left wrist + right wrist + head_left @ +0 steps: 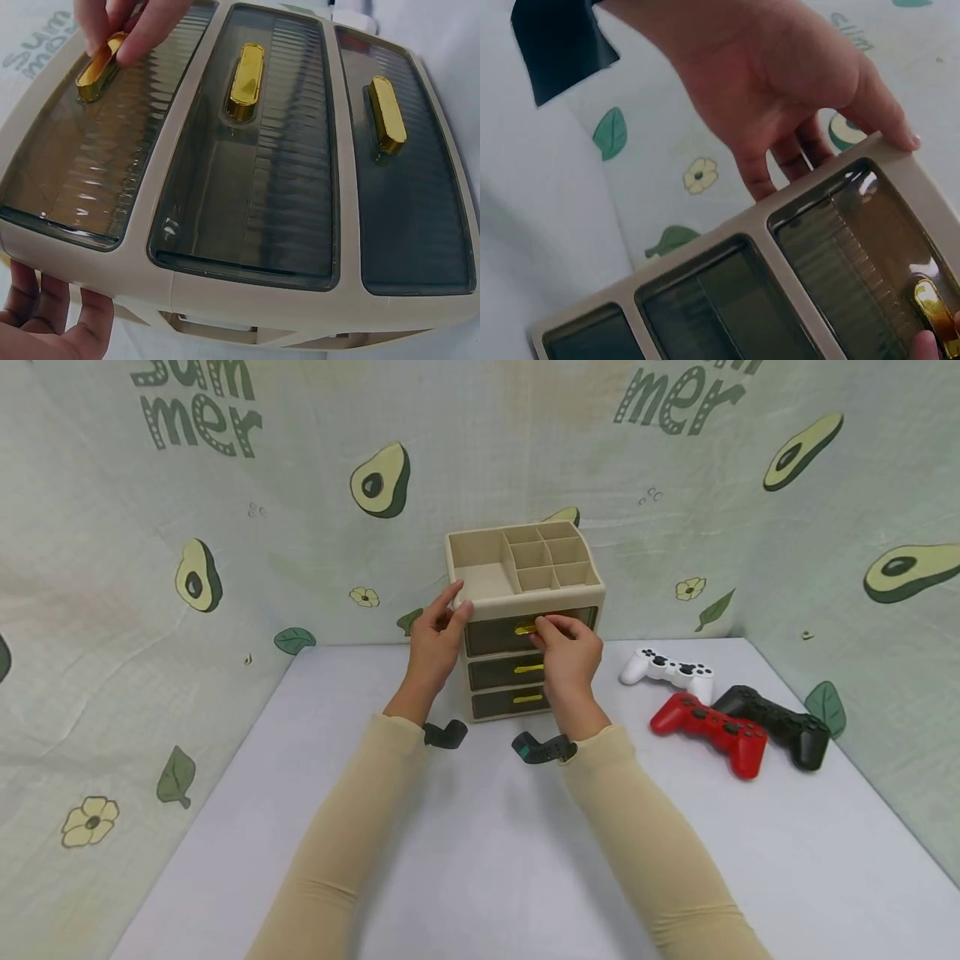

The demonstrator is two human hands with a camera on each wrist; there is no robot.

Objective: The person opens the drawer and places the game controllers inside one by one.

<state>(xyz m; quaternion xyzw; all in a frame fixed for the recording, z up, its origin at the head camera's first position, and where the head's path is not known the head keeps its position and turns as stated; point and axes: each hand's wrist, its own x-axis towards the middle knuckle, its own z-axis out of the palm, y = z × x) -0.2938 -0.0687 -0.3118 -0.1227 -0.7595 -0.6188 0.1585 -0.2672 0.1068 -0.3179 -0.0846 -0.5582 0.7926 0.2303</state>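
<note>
A cream desktop drawer organizer (pixel 525 602) has three dark see-through drawers with gold handles, all sitting flush in the frame. My left hand (pixel 437 639) grips its upper left corner, thumb at the front edge and fingers along the side wall. In the right wrist view that hand (pixel 780 82) shows from the palm side. With thumb and fingertips, my right hand (pixel 572 660) pinches the gold handle (pixel 97 71) of the top drawer (pixel 495 636). Below it, the middle drawer's handle (pixel 247 79) and the bottom drawer's handle (pixel 388 112) are untouched.
On the right of the white table (pixel 480 860) lie a white game controller (pixel 667 670), a red one (pixel 708 731) and a black one (pixel 776 722). The organizer's top has open compartments (pixel 551 556). A cloth printed with avocados (pixel 381 481) hangs close behind it.
</note>
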